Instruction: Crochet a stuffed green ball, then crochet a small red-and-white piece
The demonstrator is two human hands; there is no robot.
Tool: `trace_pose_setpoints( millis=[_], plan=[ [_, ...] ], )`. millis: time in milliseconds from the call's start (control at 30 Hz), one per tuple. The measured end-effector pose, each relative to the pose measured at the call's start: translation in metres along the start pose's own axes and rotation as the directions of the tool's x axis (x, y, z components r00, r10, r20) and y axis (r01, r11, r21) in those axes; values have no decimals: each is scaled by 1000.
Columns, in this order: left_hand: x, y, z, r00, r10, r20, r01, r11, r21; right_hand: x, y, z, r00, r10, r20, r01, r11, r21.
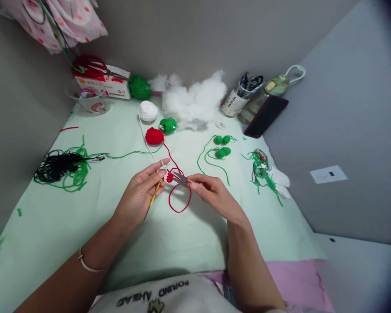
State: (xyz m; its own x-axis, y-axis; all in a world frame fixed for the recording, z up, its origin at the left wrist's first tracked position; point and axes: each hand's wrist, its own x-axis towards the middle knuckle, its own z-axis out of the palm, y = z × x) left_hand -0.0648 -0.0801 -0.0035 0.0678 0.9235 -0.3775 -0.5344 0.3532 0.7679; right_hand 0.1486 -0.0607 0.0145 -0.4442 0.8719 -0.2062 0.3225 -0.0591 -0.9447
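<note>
Near the middle of the table, my left hand (pixel 142 188) pinches a small red and white crochet piece (pixel 169 176). A yellow-handled crochet hook (pixel 155 194) is also in that hand, slanting down. White yarn runs over its fingers toward a white yarn ball (pixel 147 111). My right hand (pixel 211 191) grips small scissors (pixel 181 178) with orange handles, blades pointing left at the red yarn beside the piece. Whether the blades touch the yarn I cannot tell. Loose red yarn (pixel 180 211) loops below the scissors and leads back to a red yarn ball (pixel 154 136).
Green yarn balls (pixel 167 125) and white stuffing (pixel 195 98) lie at the back. Small green crocheted balls (pixel 223 152) with tails sit right of centre. Tangled black and green yarn (pixel 61 167) is at left, scraps (pixel 263 171) at right. A phone (pixel 266 116) leans near a pen cup (pixel 236 102).
</note>
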Motion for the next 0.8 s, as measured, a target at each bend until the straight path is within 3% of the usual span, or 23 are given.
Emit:
trace_pose_setpoints(
  millis=[300,800],
  plan=[
    [-2,-1,2,999,11,48,-11,1000,5,2,2,3,996,89,-18,-88,995,45],
    [-2,-2,5,999,-9,51,10,1000,-21,2,-1,6,999,2,-38,-1,1000,24]
  ],
)
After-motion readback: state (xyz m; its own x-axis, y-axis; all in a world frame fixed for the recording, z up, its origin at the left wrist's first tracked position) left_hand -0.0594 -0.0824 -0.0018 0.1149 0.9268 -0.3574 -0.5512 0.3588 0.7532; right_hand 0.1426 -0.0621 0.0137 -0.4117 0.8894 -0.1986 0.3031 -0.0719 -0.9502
